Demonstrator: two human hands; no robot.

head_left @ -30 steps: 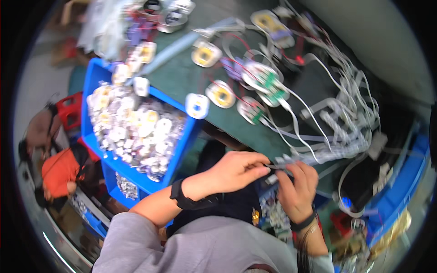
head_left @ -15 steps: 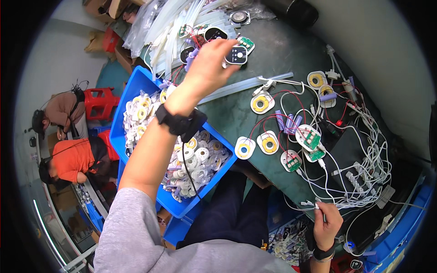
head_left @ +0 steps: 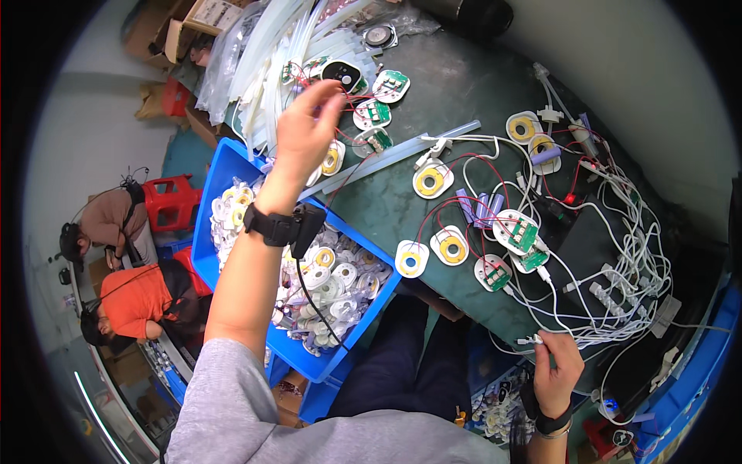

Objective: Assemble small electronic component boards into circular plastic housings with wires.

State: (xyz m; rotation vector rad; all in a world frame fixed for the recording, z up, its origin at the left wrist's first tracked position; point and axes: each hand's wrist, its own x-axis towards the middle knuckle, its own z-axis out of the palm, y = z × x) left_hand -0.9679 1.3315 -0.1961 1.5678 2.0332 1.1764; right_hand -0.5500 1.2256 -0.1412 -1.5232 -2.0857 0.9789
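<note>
My left hand (head_left: pixel 304 133) is over the far left part of the table, thumb and fingers apart, with nothing seen between them. Just beyond its fingertips lies a black-faced round-cornered module (head_left: pixel 342 75). To its right are several white modules with green circuit boards facing up, among them a far one (head_left: pixel 391 87), a middle one (head_left: pixel 372 114) and a near one (head_left: pixel 374 141); thin red wires run among them. At the table's near right edge my right hand (head_left: pixel 558 370) pinches a white cable plug (head_left: pixel 532 339), partly hidden by the fingers.
A blue bin (head_left: pixel 305 365) full of small white parts stands at the table's left edge. Translucent strips (head_left: pixel 267 85) lie behind it. White modules with yellow rings (head_left: pixel 431 179), purple cells (head_left: pixel 481 209) and tangled white cables (head_left: pixel 638 271) cover the right. Two people sit far left.
My left hand has drawn back leftward from a black-faced module; a green board now faces up about there. My right hand keeps its pinch on the plug. The whole view has shifted slightly.
</note>
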